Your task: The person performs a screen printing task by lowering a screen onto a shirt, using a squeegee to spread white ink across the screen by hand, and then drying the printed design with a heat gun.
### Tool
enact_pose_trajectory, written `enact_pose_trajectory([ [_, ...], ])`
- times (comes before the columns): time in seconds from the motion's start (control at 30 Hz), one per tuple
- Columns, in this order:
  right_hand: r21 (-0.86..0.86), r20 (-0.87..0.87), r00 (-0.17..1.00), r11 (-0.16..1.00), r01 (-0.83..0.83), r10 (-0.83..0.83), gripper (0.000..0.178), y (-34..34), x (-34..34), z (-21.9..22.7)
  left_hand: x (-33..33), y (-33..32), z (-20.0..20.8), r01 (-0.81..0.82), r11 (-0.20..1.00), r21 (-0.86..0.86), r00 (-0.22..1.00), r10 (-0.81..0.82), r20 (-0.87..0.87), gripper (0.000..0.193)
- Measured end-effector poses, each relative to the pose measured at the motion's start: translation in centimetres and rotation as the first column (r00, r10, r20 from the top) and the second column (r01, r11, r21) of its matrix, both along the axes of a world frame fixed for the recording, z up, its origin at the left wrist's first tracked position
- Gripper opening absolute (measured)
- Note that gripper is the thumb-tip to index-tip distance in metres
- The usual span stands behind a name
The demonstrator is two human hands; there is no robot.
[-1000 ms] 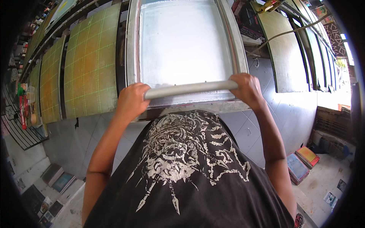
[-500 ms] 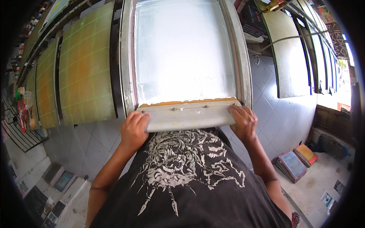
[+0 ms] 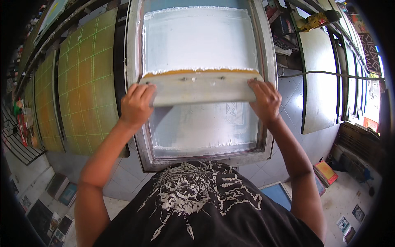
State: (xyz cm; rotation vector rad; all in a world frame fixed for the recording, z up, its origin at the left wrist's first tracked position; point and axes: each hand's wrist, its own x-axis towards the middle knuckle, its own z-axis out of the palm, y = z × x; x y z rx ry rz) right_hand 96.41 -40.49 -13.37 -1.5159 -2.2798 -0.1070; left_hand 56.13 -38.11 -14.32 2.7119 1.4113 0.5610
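Left hand and right hand grip a wide grey squeegee by its ends, kinda midway up a grey-framed rectangular screen.

1. At left was a yellowish board with bright green grid lines.
2. A yellow-and-black tool was at upper right.
3. A cord crossed a pale panel.
4. A red-and-yellow slab lay at lower right.

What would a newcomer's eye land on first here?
The wide grey squeegee, gripped at its ends by the left hand and right hand, spanning the framed screen. Then the bright white paste beyond it. At left, a board with green gridlines and orange tinges.
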Motion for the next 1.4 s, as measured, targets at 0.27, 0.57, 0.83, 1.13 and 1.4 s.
enact_pose_trajectory([
  [0.27, 0.054, 0.036, 0.999, 0.999, -0.006, 0.004, 0.040, 12.3, 1.0, -0.8, 0.7, 12.5, 0.2, -0.046, 0.999, 0.025, 0.999, 0.047, -0.026, 0.046],
  [0.57, -0.197, 0.226, 0.973, 0.975, 0.101, -0.056, 0.040, 18.5, 0.7, 7.9, 1.6, 18.5, 8.0, -0.085, 0.962, -0.259, 0.996, 0.087, -0.004, 0.029],
  [0.83, -0.112, -0.004, 0.999, 0.993, 0.035, -0.036, 0.033, -11.0, 0.4, 8.6, -0.3, -9.3, 9.6, -0.085, 0.984, -0.156, 0.995, 0.092, 0.039, 0.042],
  [1.13, -0.095, -0.015, 0.998, 0.994, 0.058, -0.060, 0.036, -22.3, -0.5, 0.8, 0.2, -21.7, 2.5, -0.029, 0.995, -0.096, 0.998, 0.035, 0.058, 0.038],
  [1.4, -0.078, -0.031, 0.999, 0.997, 0.013, -0.015, 0.036, -16.2, -0.1, 4.2, 0.3, -15.2, 4.4, -0.028, 0.988, -0.155, 0.996, 0.042, 0.085, 0.043],
])
